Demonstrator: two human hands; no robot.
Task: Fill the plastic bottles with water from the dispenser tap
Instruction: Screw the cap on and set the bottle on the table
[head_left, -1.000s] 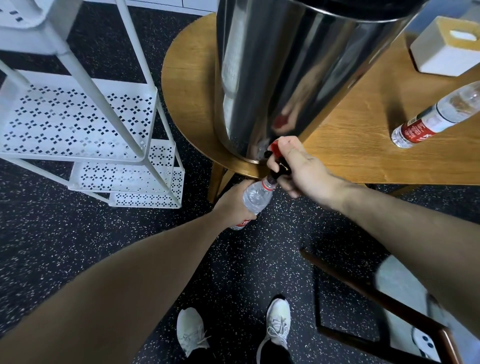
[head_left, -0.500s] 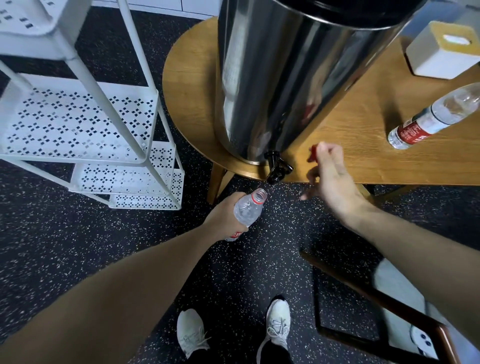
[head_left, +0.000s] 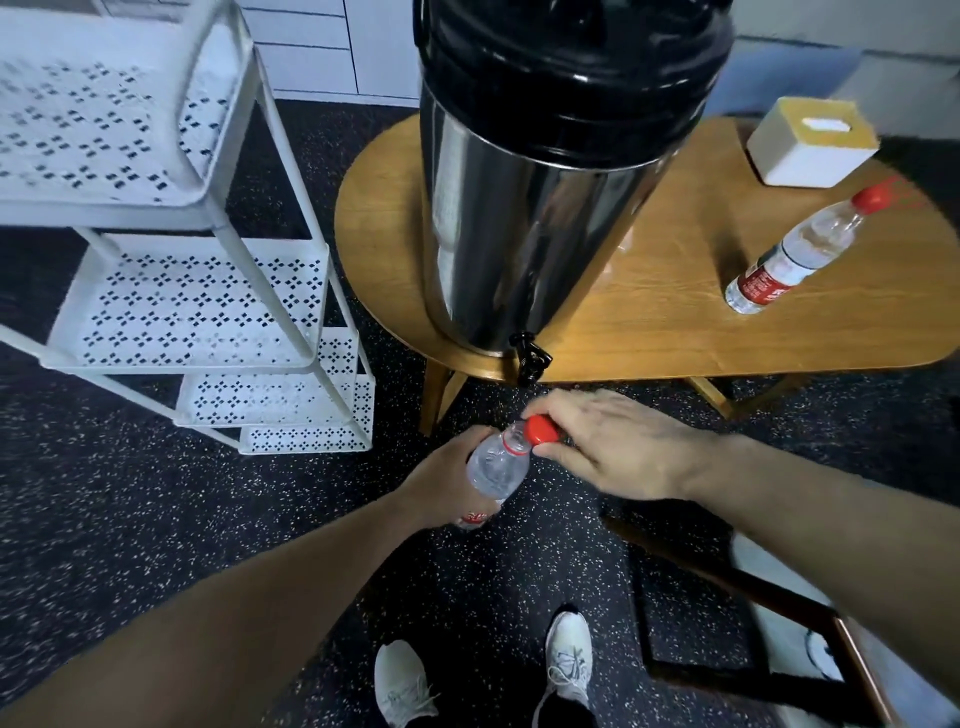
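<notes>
Below dispenser tap (head_left: 531, 358), your left hand (head_left: 451, 478) gripping bottle (head_left: 496, 470); your right hand (head_left: 613, 447) pinching red cap (head_left: 543, 430) onto its mouth.

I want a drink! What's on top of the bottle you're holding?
A red cap, pinched by the right hand. The bottle's mouth is covered, so unseen.

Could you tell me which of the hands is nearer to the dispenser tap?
Right. The right hand is just below the tap, pinching the red cap. The left hand is lower and further left, gripping the bottle.
</notes>
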